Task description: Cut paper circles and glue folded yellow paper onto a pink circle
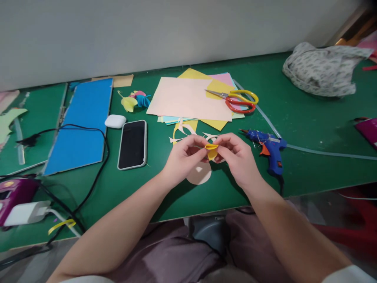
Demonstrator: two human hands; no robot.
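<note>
Between my two hands is a small piece of yellow paper (212,152), bent into a curve with its upper edge folded over. My left hand (188,155) pinches its left side with thumb and fingers. On the opposite side, my right hand (235,155) grips it the same way. Below them, a pale pink paper circle (199,174) lies on the green table, partly covered by my left hand. Curved paper offcuts (184,129) in cream and yellow lie just behind my hands.
Red-and-yellow scissors (240,101) rest on stacked coloured paper (182,94). A blue glue gun (269,147) lies to the right, its glue stick trailing. Leftward are a phone (132,144), a white earbud case (115,121), paper shapes (132,100), a blue board (84,122) and a black cable (104,157).
</note>
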